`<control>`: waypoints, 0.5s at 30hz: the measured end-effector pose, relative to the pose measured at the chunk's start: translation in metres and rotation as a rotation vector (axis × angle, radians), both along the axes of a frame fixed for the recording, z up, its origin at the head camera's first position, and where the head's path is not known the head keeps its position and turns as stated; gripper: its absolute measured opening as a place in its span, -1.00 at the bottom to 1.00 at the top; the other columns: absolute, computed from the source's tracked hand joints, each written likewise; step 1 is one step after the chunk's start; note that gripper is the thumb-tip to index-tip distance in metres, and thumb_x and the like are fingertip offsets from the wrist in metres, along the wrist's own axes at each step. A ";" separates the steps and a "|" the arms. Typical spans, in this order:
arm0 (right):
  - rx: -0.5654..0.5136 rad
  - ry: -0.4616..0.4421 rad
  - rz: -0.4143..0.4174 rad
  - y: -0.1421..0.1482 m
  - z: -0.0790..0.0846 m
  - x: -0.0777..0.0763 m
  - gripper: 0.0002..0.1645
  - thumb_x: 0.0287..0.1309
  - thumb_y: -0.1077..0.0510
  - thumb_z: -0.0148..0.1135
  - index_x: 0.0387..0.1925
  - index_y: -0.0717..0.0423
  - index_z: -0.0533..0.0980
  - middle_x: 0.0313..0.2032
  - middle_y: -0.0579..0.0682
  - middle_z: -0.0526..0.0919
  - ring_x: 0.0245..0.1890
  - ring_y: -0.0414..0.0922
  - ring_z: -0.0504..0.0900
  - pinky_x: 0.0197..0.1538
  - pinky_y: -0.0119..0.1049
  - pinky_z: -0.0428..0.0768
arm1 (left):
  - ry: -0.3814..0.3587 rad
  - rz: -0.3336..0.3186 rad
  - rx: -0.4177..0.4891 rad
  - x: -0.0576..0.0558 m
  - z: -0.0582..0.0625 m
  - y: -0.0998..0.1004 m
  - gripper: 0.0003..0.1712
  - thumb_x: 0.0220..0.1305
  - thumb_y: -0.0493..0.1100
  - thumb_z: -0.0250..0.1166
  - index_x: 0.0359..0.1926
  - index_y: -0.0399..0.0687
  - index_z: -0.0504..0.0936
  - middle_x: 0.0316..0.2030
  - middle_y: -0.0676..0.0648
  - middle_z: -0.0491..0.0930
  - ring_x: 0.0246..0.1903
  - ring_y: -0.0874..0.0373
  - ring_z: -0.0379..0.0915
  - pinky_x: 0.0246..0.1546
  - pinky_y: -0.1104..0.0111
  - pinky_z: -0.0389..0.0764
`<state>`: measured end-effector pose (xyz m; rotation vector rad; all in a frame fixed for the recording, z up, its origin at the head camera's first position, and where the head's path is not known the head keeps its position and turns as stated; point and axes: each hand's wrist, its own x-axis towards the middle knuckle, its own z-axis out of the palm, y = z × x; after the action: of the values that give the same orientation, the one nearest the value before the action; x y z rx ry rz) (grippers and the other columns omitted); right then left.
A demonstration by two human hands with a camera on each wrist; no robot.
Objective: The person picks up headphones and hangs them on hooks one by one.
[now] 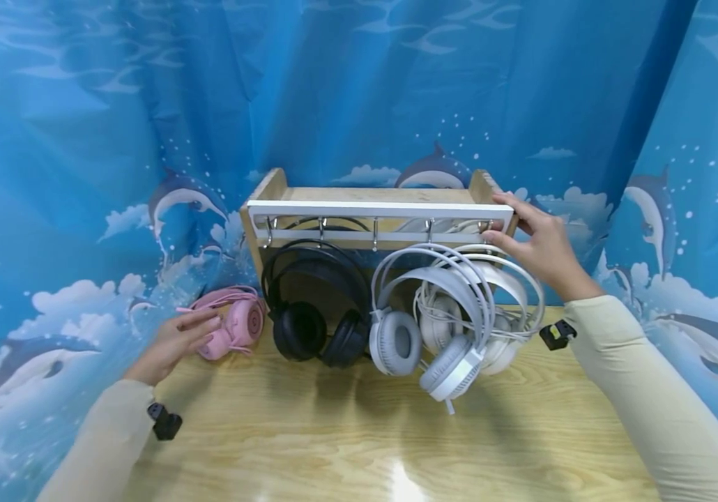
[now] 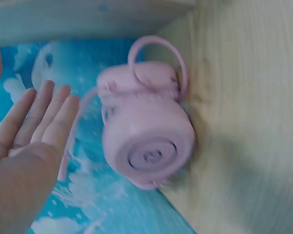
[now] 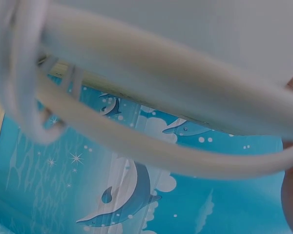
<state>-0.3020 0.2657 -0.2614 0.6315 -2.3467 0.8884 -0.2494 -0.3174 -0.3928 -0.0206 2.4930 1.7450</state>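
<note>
My left hand [image 1: 176,341] reaches toward the pink headphones [image 1: 246,323] on the table, its fingers straight. In the left wrist view, the fingers [image 2: 56,119] are apart from the headphones, which lie with one round ear cup facing the camera. My right hand [image 1: 544,244] grips the right end of the wooden rack [image 1: 371,195], thumb at the front rail near the last hook. Black headphones [image 1: 299,331], light grey headphones [image 1: 394,343] and white headphones [image 1: 502,352] hang along its front. White headband loops [image 3: 176,158] fill the right wrist view, with a sliver of the hand at its edge.
Metal hooks [image 1: 375,233] line the white front rail of the rack. Wood-grain tabletop [image 1: 309,446] stretches before it. A blue curtain with dolphins [image 1: 359,90] stands behind and at both sides. Loose white cable [image 1: 424,307] dangles among the headphones at the right.
</note>
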 end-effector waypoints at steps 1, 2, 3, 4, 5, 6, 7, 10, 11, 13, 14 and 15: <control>-0.001 -0.002 0.001 0.000 0.000 0.000 -0.26 0.14 0.03 0.34 0.35 -0.02 0.33 0.39 0.00 0.25 0.26 0.05 0.42 0.23 -0.31 0.43 | -0.007 0.012 0.010 0.001 -0.001 -0.004 -0.17 0.34 0.13 0.17 0.42 -0.27 0.16 0.37 -0.26 0.18 -0.08 0.56 0.43 0.20 0.22 0.45; -0.001 -0.001 0.000 0.000 0.000 0.000 -0.26 0.14 0.03 0.34 0.35 -0.02 0.33 0.39 0.00 0.26 0.24 0.05 0.45 0.22 -0.32 0.44 | -0.006 0.024 0.020 0.001 -0.003 -0.008 -0.15 0.34 0.14 0.16 0.42 -0.29 0.13 0.38 -0.28 0.15 -0.09 0.58 0.43 0.18 0.27 0.46; 0.001 -0.001 -0.003 -0.001 0.000 0.000 -0.26 0.14 0.03 0.34 0.35 -0.02 0.33 0.39 0.02 0.26 0.21 0.05 0.47 0.22 -0.34 0.44 | -0.006 0.036 0.026 0.002 -0.004 -0.012 -0.14 0.35 0.14 0.15 0.43 -0.30 0.10 0.38 -0.32 0.12 -0.11 0.61 0.41 0.15 0.34 0.49; 0.003 0.000 -0.007 -0.001 0.000 0.001 -0.26 0.15 0.03 0.34 0.35 -0.02 0.33 0.39 0.01 0.27 0.18 0.03 0.50 0.21 -0.37 0.45 | -0.004 0.050 0.028 0.002 -0.006 -0.015 -0.13 0.35 0.14 0.14 0.44 -0.30 0.08 0.39 -0.34 0.09 -0.13 0.63 0.41 0.10 0.42 0.52; 0.005 0.004 -0.011 -0.001 0.000 0.001 -0.26 0.15 0.02 0.34 0.35 -0.02 0.33 0.37 0.01 0.30 0.14 -0.01 0.54 0.20 -0.42 0.45 | -0.003 0.065 0.038 0.002 -0.007 -0.017 -0.13 0.36 0.13 0.14 0.44 -0.31 0.05 0.39 -0.36 0.06 -0.14 0.64 0.40 0.04 0.49 0.53; 0.006 0.008 -0.014 -0.001 0.000 0.001 -0.26 0.15 0.02 0.34 0.35 -0.02 0.33 0.34 0.02 0.34 0.08 -0.08 0.57 0.19 -0.48 0.45 | -0.004 0.087 0.043 0.002 -0.009 -0.020 -0.12 0.36 0.12 0.14 0.44 -0.31 0.04 0.39 -0.38 0.04 -0.15 0.65 0.40 -0.02 0.56 0.54; 0.009 0.014 -0.019 -0.001 0.000 0.001 -0.26 0.14 0.02 0.34 0.35 -0.02 0.33 0.31 0.03 0.40 0.00 -0.16 0.60 0.17 -0.54 0.44 | -0.004 0.105 0.052 0.001 -0.010 -0.021 -0.13 0.37 0.11 0.13 0.45 -0.32 0.02 0.40 -0.39 0.01 -0.15 0.65 0.40 -0.05 0.60 0.53; 0.015 0.035 -0.025 -0.001 0.000 0.000 -0.27 0.14 0.03 0.34 0.34 -0.02 0.34 0.19 0.06 0.50 -0.22 -0.38 0.55 0.13 -0.63 0.42 | -0.035 0.167 0.053 0.001 -0.014 -0.025 -0.12 0.38 0.12 0.10 0.47 -0.27 -0.04 0.42 -0.38 -0.03 0.04 0.40 0.44 0.07 0.51 0.51; 0.016 0.043 -0.025 -0.001 0.000 0.000 -0.27 0.14 0.03 0.35 0.34 -0.01 0.34 0.09 0.07 0.56 -0.28 -0.43 0.50 0.12 -0.64 0.42 | -0.055 0.185 0.060 0.001 -0.016 -0.026 -0.12 0.39 0.11 0.09 0.47 -0.26 -0.07 0.44 -0.37 -0.07 0.15 0.25 0.40 0.17 0.43 0.46; 0.018 0.053 -0.022 -0.001 0.000 0.000 -0.27 0.14 0.04 0.35 0.33 0.00 0.35 -0.08 0.06 0.60 -0.32 -0.47 0.47 0.14 -0.62 0.43 | -0.102 0.211 0.059 0.000 -0.021 -0.029 -0.10 0.39 0.15 0.06 0.49 -0.21 -0.14 0.46 -0.34 -0.14 0.34 -0.01 0.18 0.31 0.23 0.32; 0.020 0.057 -0.021 -0.001 0.000 0.000 -0.27 0.14 0.04 0.35 0.33 0.01 0.35 -0.15 0.04 0.60 -0.34 -0.47 0.46 0.14 -0.61 0.43 | -0.125 0.221 0.057 0.000 -0.023 -0.031 -0.09 0.39 0.16 0.04 0.49 -0.19 -0.16 0.47 -0.33 -0.16 0.39 -0.13 0.03 0.35 0.13 0.24; 0.021 0.058 -0.022 -0.002 -0.001 0.000 -0.27 0.14 0.04 0.35 0.33 0.01 0.35 -0.20 0.02 0.59 -0.34 -0.47 0.46 0.15 -0.59 0.44 | -0.144 0.230 0.057 0.000 -0.026 -0.032 -0.08 0.40 0.18 0.02 0.50 -0.18 -0.19 0.47 -0.32 -0.20 0.41 -0.21 -0.08 0.37 0.04 0.16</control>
<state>-0.3021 0.2641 -0.2619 0.6309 -2.3096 0.8257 -0.2493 -0.3495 -0.4191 -0.4292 2.4170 1.8231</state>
